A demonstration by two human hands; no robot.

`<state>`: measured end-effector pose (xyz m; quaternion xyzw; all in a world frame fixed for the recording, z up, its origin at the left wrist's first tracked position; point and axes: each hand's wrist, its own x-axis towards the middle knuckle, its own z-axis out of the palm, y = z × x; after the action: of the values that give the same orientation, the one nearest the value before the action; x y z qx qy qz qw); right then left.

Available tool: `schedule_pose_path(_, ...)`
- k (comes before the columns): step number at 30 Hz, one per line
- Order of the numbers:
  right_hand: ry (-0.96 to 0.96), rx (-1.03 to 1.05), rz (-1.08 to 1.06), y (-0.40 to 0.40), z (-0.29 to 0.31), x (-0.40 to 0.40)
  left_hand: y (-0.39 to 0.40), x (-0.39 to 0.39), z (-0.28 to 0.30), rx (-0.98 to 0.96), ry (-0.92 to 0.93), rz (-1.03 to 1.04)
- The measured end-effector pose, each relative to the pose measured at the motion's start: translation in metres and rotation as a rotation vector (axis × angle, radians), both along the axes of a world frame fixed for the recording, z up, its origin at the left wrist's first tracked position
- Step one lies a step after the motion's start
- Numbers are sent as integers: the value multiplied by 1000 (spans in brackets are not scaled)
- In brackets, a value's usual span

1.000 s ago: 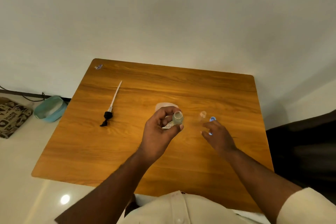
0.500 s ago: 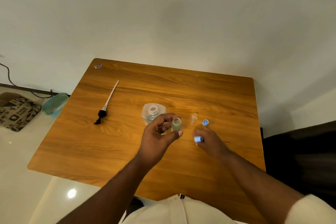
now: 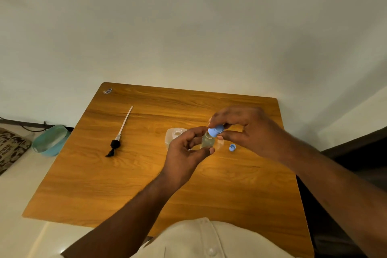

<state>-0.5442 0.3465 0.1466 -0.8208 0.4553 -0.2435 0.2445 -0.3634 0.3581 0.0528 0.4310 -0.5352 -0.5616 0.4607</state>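
Note:
My left hand (image 3: pixel 184 153) grips a small clear bottle (image 3: pixel 207 141) with pale yellowish liquid, held above the wooden table (image 3: pixel 125 184). My right hand (image 3: pixel 249 130) pinches a blue cap (image 3: pixel 215 131) between thumb and fingers, right at the small bottle's mouth. Behind my left hand stands a larger clear bottle (image 3: pixel 174 135) with an open neck. A second blue cap (image 3: pixel 232 147) lies on the table to the right, and another small clear bottle (image 3: pixel 219 142) is partly hidden below my right hand.
A black pump head with a long white tube (image 3: pixel 119 135) lies on the table's left part. A small sticker (image 3: pixel 107 91) sits at the far left corner. On the floor at left are a teal bowl (image 3: pixel 50 140) and a patterned bag (image 3: pixel 10 148).
My right hand picked the blue cap up from the table and lifted it to the mouth of the small bottle. My left hand kept its hold on the bottle.

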Motion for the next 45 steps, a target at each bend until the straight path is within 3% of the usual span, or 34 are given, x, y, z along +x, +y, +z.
schedule_pose_path(8, 269, 24, 8, -6, 9, 32, -8, 19, 3, -38, -87, -51)
schedule_pose_path(11, 645, -49, -149, -6, 17, 46, -9, 26, 8, -54, -99, -83)
schedule_pose_path(13, 766, -100, -256, -5, 27, 51, -11, 30, 14, -62, -88, -93)
schedule_pose_path(15, 669, -122, -287, -6, 37, 47, -15, 33, 19, -74, -85, -103)
schedule_pose_path(17, 465, 20, -145, -8, 45, 41, -18, 35, 22, -83, -73, -115)
schedule_pose_path(19, 377, 126, 22, -12, 48, 43, -20, 36, 23, -92, -65, -111)
schedule_pose_path(21, 520, 130, 23, -11, 45, 51, -19, 36, 21, -115, -78, -125)
schedule_pose_path(24, 873, -122, -210, -13, 44, 52, -16, 31, 21, -128, -107, -143)
schedule_pose_path(26, 837, -197, -262, -15, 47, 44, -16, 29, 21, -131, -103, -142)
schedule_pose_path(28, 662, -62, -122, -13, 49, 36, -17, 28, 21, -144, -100, -144)
schedule_pose_path(30, 642, 67, 59, -12, 45, 36, -18, 26, 19, -137, -97, -160)
schedule_pose_path(37, 831, -143, 357, -22, 35, 21, -17, 11, 27, -66, -191, -355)
schedule_pose_path(41, 811, -494, 557, -30, 29, 8, -19, -5, 28, -68, -202, -419)
schedule_pose_path(45, 749, -624, 520, -33, 19, -17, -14, -29, 20, -118, -229, -390)
